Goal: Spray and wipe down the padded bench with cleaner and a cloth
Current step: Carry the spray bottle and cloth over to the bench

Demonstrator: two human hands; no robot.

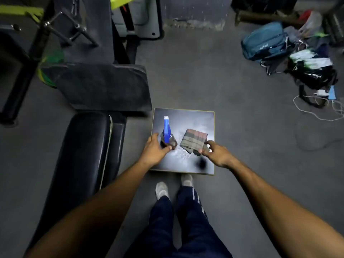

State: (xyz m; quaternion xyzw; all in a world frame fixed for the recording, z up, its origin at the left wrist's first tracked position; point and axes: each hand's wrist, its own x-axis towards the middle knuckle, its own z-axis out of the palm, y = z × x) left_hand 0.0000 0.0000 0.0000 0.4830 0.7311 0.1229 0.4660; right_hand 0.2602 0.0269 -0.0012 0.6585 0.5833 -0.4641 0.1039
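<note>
Left hand [155, 149] curling round blue-topped clear spray bottle [167, 135] on small square table [197, 116]; right hand [216, 152] pinching folded checked brown cloth [193, 140].

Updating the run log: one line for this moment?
left hand grips spray bottle | right hand pinches cloth | bench unwiped

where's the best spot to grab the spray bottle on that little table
Grip the spray bottle round its wide lower body, coming from its left side, where the left hand already curls round the base. It stands upright on the small table, and the blue neck narrows toward the top, so the body looks like the steadier hold. The folded cloth lies to its right, so that side is more crowded.
</note>
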